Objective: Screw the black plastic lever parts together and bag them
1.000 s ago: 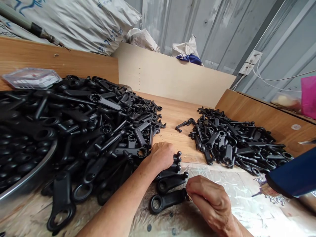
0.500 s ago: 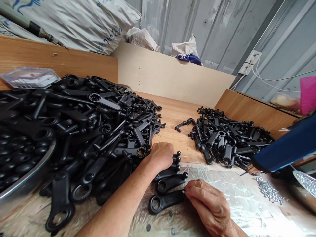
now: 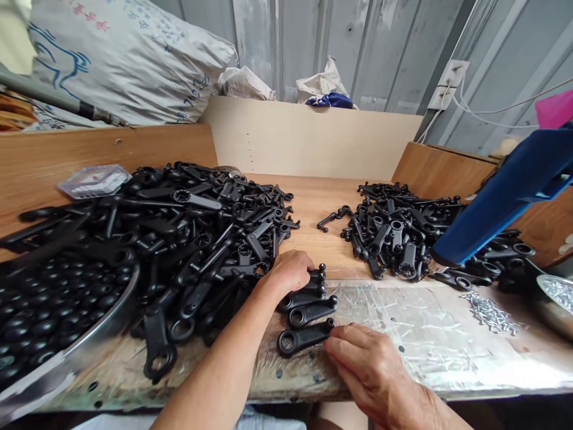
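Several black crank handles lie in a short row on the bench, each with a ring at one end and a small round post at the other. The nearest crank handle [image 3: 304, 338] has its post end against the pinched fingertips of my right hand [image 3: 369, 365]. What those fingertips hold, if anything, is hidden. Behind it lies another crank handle [image 3: 313, 312]. At the far end of the row my left hand [image 3: 293, 270] is closed, its curled fingers beside the posts; their contents are out of sight. A large handle pile [image 3: 215, 239] adjoins it on the left.
A metal basin [image 3: 128, 304] of black knobs stands at left. On the right are a second handle pile [image 3: 394, 233], a hanging blue power tool [image 3: 487, 209], loose screws [image 3: 490, 313] and a bowl of screws [image 3: 555, 310]. A clear plastic box [image 3: 94, 181] rests behind the left pile.
The view has tilted down, bringing the bench's front edge into sight. The blue tool has swung left over the right pile. Both hands stay at the row, the right at the nearest handle's post end.
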Available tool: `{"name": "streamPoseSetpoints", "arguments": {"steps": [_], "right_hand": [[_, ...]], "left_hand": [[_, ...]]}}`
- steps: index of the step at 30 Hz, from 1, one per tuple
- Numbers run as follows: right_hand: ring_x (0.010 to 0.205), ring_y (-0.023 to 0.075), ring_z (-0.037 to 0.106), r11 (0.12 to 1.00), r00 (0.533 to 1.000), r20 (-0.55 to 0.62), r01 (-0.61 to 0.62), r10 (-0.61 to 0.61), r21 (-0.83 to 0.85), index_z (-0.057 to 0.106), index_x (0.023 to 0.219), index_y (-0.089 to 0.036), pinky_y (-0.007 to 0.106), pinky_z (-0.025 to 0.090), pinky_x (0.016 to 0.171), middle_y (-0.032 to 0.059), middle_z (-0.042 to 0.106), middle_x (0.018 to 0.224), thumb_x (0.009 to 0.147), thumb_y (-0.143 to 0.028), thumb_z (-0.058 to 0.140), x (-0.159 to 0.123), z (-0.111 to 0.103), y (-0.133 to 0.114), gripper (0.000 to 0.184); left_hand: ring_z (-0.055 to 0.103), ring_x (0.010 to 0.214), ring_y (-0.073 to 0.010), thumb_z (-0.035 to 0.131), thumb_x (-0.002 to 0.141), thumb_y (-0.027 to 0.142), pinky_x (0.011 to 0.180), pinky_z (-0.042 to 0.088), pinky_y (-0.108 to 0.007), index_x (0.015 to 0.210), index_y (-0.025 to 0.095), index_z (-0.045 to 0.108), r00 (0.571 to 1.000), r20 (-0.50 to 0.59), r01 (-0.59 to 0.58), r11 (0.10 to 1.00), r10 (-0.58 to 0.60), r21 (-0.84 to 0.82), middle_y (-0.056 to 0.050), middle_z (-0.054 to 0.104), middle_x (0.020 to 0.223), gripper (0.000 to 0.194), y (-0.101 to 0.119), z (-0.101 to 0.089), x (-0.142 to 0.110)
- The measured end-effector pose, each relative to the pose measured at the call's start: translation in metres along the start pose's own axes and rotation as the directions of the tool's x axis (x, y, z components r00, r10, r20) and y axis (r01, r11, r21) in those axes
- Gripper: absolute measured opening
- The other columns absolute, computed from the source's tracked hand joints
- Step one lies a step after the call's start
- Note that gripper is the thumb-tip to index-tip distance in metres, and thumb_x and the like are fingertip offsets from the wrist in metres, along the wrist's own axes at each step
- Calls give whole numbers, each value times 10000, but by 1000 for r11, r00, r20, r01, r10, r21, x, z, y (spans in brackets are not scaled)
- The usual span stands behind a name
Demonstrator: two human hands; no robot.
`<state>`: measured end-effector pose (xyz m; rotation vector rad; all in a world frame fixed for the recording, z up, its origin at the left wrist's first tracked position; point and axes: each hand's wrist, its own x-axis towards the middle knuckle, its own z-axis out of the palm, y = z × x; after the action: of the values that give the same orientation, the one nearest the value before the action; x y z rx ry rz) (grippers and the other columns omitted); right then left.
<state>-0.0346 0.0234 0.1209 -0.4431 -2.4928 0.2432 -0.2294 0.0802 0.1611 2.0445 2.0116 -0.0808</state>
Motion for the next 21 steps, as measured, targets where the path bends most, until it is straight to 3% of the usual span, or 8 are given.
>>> {"name": "streamPoseSetpoints", "arguments": {"steps": [5,9,13,17,21], "right_hand": [[587,164,548,968,993,96,-46,72,-245,508,690,-196,263,385,525,8,605,691,721,-23,489,-2,27,-5,177],[572,173,539,930,986,150,-17,78,-368,460,669,-204,275,370,508,8,594,666,653,-6,516,1,36,-6,207],[569,184,532,893,969,248,115,-4,-435,474,691,-191,289,371,494,34,601,662,637,-30,557,13,29,-15,189],[511,184,497,828,920,373,299,-119,-473,511,654,-169,295,331,435,51,574,595,653,-89,596,21,20,-24,116],[475,159,464,797,897,415,358,-150,-487,467,612,-185,286,287,415,52,578,583,687,-91,554,16,22,-23,149]], "left_hand": [[610,997,-202,567,913,275,866,496,-411,973,171,641,1000,-13,-10,1000,10,5,-48,655,1030,141,0,1,0],[618,968,-195,566,912,280,851,497,-402,890,158,646,999,-28,-19,1000,19,0,-40,667,963,148,1,0,-3],[615,971,-193,551,919,277,846,492,-395,888,155,648,999,-44,-30,999,29,-15,-40,671,957,159,1,0,-4],[616,977,-195,546,919,275,841,490,-389,899,156,652,998,-56,-44,999,43,-10,-44,676,966,160,0,2,-5],[629,953,-196,557,913,260,834,499,-394,915,155,658,997,-59,-53,999,54,6,-45,682,956,146,0,2,-5]]}}
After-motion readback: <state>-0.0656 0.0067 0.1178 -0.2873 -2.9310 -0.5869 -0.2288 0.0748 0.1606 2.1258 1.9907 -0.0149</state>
